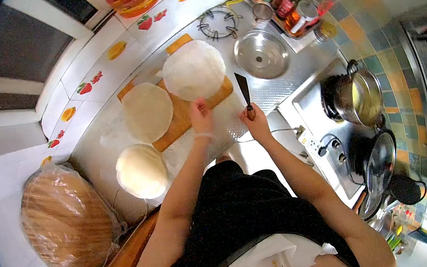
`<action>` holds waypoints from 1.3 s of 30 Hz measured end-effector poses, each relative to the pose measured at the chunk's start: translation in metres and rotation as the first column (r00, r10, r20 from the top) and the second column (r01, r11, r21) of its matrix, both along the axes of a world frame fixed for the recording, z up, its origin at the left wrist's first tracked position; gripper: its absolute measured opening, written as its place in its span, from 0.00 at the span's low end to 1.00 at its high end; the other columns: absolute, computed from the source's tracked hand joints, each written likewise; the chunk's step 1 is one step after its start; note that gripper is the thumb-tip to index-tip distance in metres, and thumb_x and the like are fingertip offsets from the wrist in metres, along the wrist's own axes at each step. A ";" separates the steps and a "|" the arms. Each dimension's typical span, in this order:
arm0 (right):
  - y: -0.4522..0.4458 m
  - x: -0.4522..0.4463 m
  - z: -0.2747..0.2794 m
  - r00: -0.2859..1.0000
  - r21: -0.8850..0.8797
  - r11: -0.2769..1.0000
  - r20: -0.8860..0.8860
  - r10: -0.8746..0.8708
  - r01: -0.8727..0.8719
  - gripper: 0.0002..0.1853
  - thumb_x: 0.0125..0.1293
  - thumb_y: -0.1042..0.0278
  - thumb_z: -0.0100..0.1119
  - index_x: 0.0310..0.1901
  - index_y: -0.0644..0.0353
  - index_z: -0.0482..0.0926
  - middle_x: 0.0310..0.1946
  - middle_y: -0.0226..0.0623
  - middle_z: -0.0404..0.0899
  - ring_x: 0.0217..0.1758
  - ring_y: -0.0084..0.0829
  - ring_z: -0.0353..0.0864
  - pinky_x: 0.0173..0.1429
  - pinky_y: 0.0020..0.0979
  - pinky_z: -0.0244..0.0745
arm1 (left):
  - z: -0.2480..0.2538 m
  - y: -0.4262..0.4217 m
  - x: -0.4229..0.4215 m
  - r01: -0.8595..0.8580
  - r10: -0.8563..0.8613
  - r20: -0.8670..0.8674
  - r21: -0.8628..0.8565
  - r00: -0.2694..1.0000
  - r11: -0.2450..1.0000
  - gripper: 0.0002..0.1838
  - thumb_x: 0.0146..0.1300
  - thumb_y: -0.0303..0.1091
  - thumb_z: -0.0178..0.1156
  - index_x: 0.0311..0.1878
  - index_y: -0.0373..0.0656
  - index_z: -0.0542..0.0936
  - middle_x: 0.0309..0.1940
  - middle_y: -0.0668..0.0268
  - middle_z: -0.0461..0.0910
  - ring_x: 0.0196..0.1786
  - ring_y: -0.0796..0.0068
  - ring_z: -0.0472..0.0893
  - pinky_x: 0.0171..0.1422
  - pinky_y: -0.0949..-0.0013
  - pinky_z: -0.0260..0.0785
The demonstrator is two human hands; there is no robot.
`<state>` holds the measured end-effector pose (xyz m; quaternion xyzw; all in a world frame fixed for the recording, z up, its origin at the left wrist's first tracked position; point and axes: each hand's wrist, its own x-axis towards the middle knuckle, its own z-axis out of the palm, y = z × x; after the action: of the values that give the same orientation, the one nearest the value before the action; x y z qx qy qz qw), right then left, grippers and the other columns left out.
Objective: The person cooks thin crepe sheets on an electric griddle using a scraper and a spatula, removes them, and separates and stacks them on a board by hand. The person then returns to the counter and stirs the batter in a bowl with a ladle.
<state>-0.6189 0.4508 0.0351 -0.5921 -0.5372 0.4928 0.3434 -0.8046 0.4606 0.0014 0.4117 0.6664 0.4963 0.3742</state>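
Note:
My left hand [201, 117] is at the near edge of a pale, flat dough round [193, 69], its fingers drawn together on the rim. That round lies over the upper part of a wooden cutting board [180, 117]. My right hand [256, 122] is closed around the handle of a spatula-like tool [243, 88], whose flat dark blade points away from me. A second dough round [147, 112] overlaps the board's left side. Closer to me sits a thicker, pale round stack [141, 171], perhaps more dough rounds.
A metal lid [261, 54] lies right of the board, near a burner grate [218, 23]. Sauce bottles [288, 5] crowd the back corner. On the right stand a steel pot [359, 96] and a glass-lidded pan [381, 163]. A plastic-wrapped wooden item [68, 218] is at left.

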 end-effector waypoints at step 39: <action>-0.636 0.426 0.075 -0.244 -0.164 -0.187 -0.483 -0.841 0.969 0.08 0.68 0.64 0.45 0.45 0.55 0.64 0.23 0.25 0.68 0.19 0.15 0.61 0.22 0.19 0.55 | 0.135 -0.478 0.610 0.944 -0.874 0.389 0.267 -0.291 -0.195 0.19 0.56 0.14 0.48 0.53 0.36 0.66 0.50 0.59 0.70 0.49 0.71 0.76 0.55 0.70 0.69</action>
<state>-0.1933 -0.1854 0.1104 -0.6016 0.1323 0.0884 0.7828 -0.1951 -0.0177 0.1362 0.6130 0.0276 0.0507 0.7880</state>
